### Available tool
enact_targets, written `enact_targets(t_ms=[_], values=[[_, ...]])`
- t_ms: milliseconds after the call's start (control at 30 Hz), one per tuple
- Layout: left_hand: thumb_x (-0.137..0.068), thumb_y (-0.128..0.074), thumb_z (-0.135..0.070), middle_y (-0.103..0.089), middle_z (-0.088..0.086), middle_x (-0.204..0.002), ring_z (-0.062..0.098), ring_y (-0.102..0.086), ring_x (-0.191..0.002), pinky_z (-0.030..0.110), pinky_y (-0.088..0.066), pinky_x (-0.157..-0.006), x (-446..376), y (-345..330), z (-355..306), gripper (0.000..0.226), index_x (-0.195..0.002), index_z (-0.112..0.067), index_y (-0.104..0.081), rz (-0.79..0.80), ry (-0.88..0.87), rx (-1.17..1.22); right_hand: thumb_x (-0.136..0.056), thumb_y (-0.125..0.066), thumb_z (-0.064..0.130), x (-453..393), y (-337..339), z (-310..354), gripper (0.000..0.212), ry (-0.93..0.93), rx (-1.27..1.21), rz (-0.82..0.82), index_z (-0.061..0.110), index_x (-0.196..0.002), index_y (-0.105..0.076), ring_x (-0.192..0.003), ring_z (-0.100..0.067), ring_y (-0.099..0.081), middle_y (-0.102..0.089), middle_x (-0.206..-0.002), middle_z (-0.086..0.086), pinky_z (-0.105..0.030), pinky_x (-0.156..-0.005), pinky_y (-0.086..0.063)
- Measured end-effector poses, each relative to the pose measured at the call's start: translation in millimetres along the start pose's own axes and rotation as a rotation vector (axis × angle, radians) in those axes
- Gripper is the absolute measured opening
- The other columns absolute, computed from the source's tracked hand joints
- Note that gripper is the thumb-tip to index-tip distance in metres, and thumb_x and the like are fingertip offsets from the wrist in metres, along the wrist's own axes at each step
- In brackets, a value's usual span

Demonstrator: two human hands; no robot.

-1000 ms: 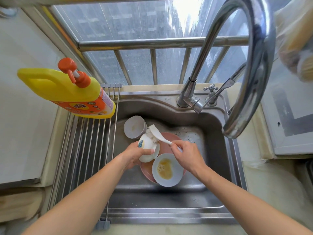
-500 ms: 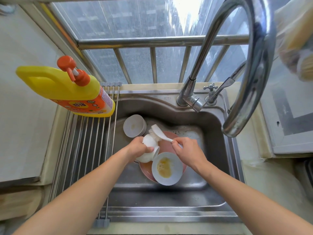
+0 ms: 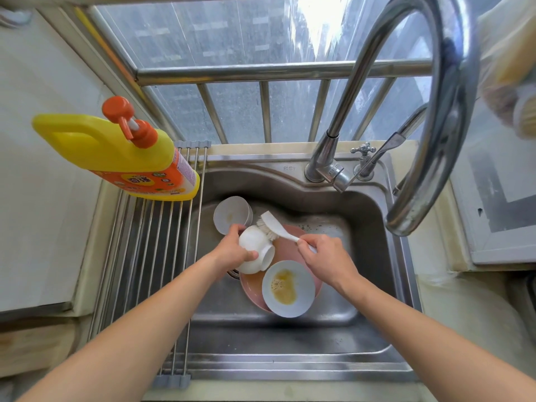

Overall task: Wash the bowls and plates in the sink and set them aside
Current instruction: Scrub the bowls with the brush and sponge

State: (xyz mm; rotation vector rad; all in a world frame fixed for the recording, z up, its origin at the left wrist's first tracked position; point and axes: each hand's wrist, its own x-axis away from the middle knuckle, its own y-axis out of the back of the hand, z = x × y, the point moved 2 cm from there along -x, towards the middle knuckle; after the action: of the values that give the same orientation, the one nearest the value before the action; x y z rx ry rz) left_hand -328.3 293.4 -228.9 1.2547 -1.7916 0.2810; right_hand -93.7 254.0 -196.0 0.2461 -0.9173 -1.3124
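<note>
The left hand (image 3: pixel 232 250) grips a white bowl (image 3: pixel 255 246) while the right hand (image 3: pixel 324 253) holds the brush (image 3: pixel 274 226) against it. Washing looks barely begun: a stained bowl (image 3: pixel 288 288), pink plate (image 3: pixel 285 250) and another bowl (image 3: pixel 232 214) wait in the sink (image 3: pixel 362 216); nothing sits on the rack (image 3: pixel 150 256).

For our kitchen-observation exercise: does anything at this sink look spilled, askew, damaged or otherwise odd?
Nothing looks damaged or spilled. The only mess is yellow residue in the white dish lying on the pink plate, which is expected before washing. The left hand holds a white bowl while the right hand scrubs it with the brush.
</note>
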Motion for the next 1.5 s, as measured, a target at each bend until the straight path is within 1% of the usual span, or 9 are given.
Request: enact_targets(t_ms=[133, 300, 400, 600, 733, 1000, 1233, 1367, 1500], values=[[-0.072, -0.085, -0.007, -0.059, 0.004, -0.122, 0.027, -0.057, -0.115, 0.049, -0.052, -0.099, -3.6, 4.6, -3.2, 0.078, -0.135, -0.022, -0.041, -0.046, 0.015, -0.107, -0.097, -0.051, 0.041, 5.3, -5.1, 10.0, 0.025, 0.093, 0.032, 0.084, 0.034, -0.096, -0.075, -0.076, -0.008, -0.061, -0.069, -0.076, 0.013, -0.025, -0.061, -0.045], [-0.071, -0.088, -0.010, -0.054, 0.008, -0.123, 0.032, -0.056, -0.112, 0.050, -0.053, -0.096, -2.6, 0.3, -1.9, 0.082, -0.135, -0.020, -0.037, -0.018, 0.062, -0.123, -0.095, -0.046, 0.036, 0.1, -11.7, 3.5, 0.031, -0.036, 0.106, -0.002, 0.026, -0.092, -0.075, -0.072, -0.017, -0.064, -0.070, -0.079, 0.006, -0.038, -0.065, -0.058], [-0.072, -0.090, -0.019, -0.043, 0.011, -0.136, 0.034, -0.050, -0.123, 0.052, -0.050, -0.102, -2.5, -5.6, -1.4, 0.089, -0.139, -0.016, -0.032, -0.063, 0.059, -0.252, -0.097, -0.048, 0.040, 4.6, -14.3, 5.9, 0.028, 0.017, 0.019, 0.022, 0.032, -0.098, -0.076, -0.076, -0.010, -0.062, -0.070, -0.080, 0.013, -0.029, -0.062, -0.050], [-0.070, -0.086, -0.035, -0.019, 0.012, -0.149, 0.035, -0.028, -0.138, 0.045, -0.041, -0.110, 6.5, -25.2, 6.5, 0.103, -0.144, -0.013, -0.017, -0.172, 0.033, -0.424, -0.095, -0.046, 0.040, 2.8, -20.4, 1.9, 0.031, -0.050, 0.074, -0.024, 0.027, -0.093, -0.074, -0.069, -0.016, -0.063, -0.070, -0.078, 0.006, -0.041, -0.065, -0.059], [-0.078, -0.075, -0.049, -0.023, 0.012, -0.146, 0.034, -0.029, -0.136, 0.046, -0.038, -0.109, 6.5, -26.2, 8.7, 0.087, -0.138, -0.013, -0.023, -0.272, 0.016, -0.346, -0.096, -0.047, 0.043, 4.9, -20.2, 3.2, 0.030, -0.005, 0.060, -0.014, 0.031, -0.099, -0.074, -0.075, -0.015, -0.064, -0.071, -0.082, 0.010, -0.039, -0.068, -0.059], [-0.070, -0.083, -0.024, -0.037, 0.013, -0.133, 0.029, -0.046, -0.110, 0.038, -0.051, -0.085, 7.3, -24.1, 8.8, 0.077, -0.124, -0.017, -0.028, -0.268, -0.023, -0.224, -0.098, -0.049, 0.042, -0.2, -15.7, 5.7, 0.028, -0.014, -0.038, -0.057, 0.034, -0.101, -0.076, -0.078, -0.011, -0.064, -0.071, -0.083, 0.014, -0.036, -0.070, -0.058], [-0.071, -0.081, -0.038, -0.030, 0.014, -0.138, 0.036, -0.036, -0.130, 0.046, -0.045, -0.105, 8.3, -21.3, 17.6, 0.093, -0.139, -0.012, -0.025, -0.362, 0.042, -0.290, -0.095, -0.047, 0.046, -2.3, -19.0, 8.6, 0.029, 0.056, 0.049, 0.016, 0.036, -0.101, -0.074, -0.076, -0.013, -0.064, -0.071, -0.082, 0.013, -0.037, -0.067, -0.058], [-0.070, -0.082, -0.028, -0.042, 0.010, -0.124, 0.036, -0.052, -0.111, 0.047, -0.054, -0.091, 8.8, -14.2, 14.9, 0.078, -0.128, -0.026, -0.030, -0.318, -0.021, -0.230, -0.095, -0.046, 0.039, 1.0, -23.3, 3.6, 0.031, -0.031, 0.098, -0.052, 0.024, -0.091, -0.073, -0.066, -0.016, -0.062, -0.068, -0.073, 0.006, -0.041, -0.062, -0.058], [-0.068, -0.081, -0.025, -0.055, 0.008, -0.116, 0.030, -0.058, -0.101, 0.039, -0.054, -0.076, 11.1, -17.7, 13.4, 0.073, -0.119, -0.028, -0.029, -0.304, -0.066, -0.187, -0.097, -0.049, 0.043, 7.5, -24.9, 6.5, 0.027, 0.084, -0.019, 0.020, 0.035, -0.098, -0.075, -0.077, -0.009, -0.063, -0.071, -0.080, 0.014, -0.029, -0.066, -0.053]])
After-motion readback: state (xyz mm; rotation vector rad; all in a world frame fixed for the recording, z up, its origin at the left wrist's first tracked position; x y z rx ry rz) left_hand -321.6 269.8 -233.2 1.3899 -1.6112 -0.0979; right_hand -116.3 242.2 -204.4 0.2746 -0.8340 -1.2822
